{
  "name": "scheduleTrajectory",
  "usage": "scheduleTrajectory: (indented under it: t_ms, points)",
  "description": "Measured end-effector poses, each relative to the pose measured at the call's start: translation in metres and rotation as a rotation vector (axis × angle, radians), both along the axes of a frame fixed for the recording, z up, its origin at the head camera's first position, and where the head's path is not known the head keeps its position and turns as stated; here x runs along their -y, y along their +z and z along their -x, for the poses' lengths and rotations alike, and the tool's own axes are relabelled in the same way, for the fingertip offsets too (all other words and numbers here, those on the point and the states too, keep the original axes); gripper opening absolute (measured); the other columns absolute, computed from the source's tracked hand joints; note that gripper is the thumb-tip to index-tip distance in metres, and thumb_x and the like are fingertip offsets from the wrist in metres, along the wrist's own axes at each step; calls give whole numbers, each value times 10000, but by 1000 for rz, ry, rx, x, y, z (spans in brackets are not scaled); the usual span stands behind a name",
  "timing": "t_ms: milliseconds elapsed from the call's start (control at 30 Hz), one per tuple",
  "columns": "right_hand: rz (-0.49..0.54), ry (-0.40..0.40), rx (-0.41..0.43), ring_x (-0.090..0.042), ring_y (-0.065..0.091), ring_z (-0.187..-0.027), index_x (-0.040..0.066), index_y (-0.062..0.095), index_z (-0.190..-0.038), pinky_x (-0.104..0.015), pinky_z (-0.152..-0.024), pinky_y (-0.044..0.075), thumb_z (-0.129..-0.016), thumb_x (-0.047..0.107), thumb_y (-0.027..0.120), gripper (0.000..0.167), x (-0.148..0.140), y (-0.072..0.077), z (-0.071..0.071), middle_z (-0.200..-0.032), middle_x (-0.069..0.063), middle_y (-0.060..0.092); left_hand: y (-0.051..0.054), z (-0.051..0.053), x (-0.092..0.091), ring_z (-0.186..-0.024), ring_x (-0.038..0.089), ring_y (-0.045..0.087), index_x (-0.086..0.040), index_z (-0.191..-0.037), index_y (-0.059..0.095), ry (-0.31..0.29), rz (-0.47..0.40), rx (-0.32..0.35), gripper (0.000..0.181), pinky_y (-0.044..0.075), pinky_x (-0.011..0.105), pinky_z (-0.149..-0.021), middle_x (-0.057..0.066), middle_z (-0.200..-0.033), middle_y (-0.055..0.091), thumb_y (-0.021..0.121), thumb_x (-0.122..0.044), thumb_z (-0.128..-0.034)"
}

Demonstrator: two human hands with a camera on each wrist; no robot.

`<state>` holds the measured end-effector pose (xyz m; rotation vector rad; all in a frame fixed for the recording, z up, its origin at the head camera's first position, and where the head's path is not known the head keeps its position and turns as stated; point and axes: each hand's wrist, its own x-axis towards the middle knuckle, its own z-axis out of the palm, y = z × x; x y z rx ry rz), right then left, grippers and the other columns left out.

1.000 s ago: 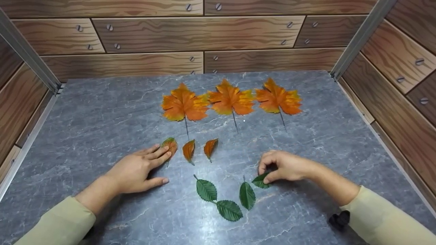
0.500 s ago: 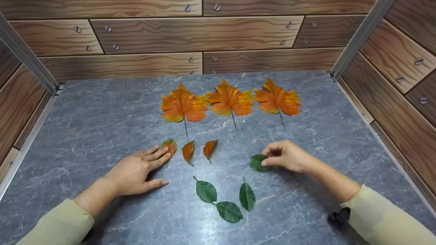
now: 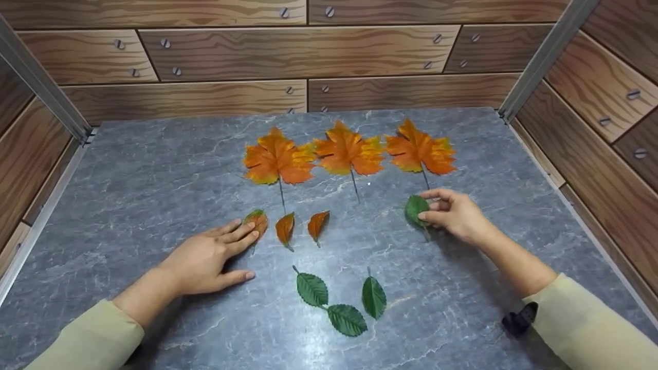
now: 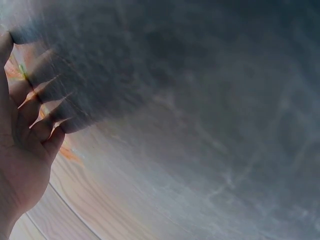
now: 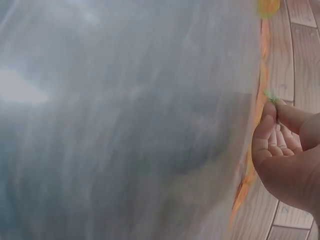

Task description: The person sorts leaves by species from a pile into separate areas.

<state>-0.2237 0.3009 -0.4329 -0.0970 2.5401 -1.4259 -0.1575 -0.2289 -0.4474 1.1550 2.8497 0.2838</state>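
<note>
In the head view my left hand (image 3: 205, 261) lies flat, its fingertips resting on an orange-green leaf (image 3: 258, 222). Two curled orange leaves, one (image 3: 285, 228) and another (image 3: 317, 226), lie to its right. My right hand (image 3: 460, 216) pinches a green leaf (image 3: 415, 209) between thumb and fingers, just below the stem of the rightmost maple leaf (image 3: 420, 149). Both hands, left (image 4: 27, 145) and right (image 5: 290, 150), show in the wrist views; a bit of green (image 5: 270, 94) sticks out at the right fingertips.
Two more orange maple leaves, one (image 3: 277, 156) and one (image 3: 348, 149), lie in a row at the back. Nearer are three green leaves (image 3: 312, 289) (image 3: 347, 319) (image 3: 373, 297). Wood-patterned walls (image 3: 298, 54) and metal posts border the grey marbled table (image 3: 154, 169).
My right hand has lifted the green leaf off its place beside the other green ones and carried it back and to the right. My left hand has stayed in place.
</note>
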Motion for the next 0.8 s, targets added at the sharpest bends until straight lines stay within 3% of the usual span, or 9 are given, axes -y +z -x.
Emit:
scheduleTrajectory:
  t_ms: [233, 667, 800]
  points:
    - [-80, -24, -26, -125, 674, -776, -25, 550, -1494, -253, -672, 589, -964, 87, 794, 594, -20, -6, 1, -982, -120, 722, 0, 0, 0, -1509, 425, 389, -114, -1637, 423, -5, -11, -10, 802, 400, 591, -1170, 111, -1670, 396, 557, -637, -1043]
    - [-162, -11, -93, -132, 627, -792, -49, 622, -1406, -217, -642, 553, -945, 84, 809, 514, -23, -7, -1, -963, -117, 685, -1, 0, 0, -1515, 411, 388, -111, -1634, 429, 2, 2, 2, 803, 394, 576, -1178, 104, -1670, 398, 544, -645, -1045]
    - [-200, -5, -131, -199, 665, -863, -41, 641, -1393, -201, -660, 548, -950, 93, 811, 493, -23, -6, -3, -1004, -149, 696, -1, 0, 0, -1514, 415, 388, -108, -1631, 433, 0, -4, -4, 805, 392, 578, -1180, 108, -1666, 403, 561, -640, -1040]
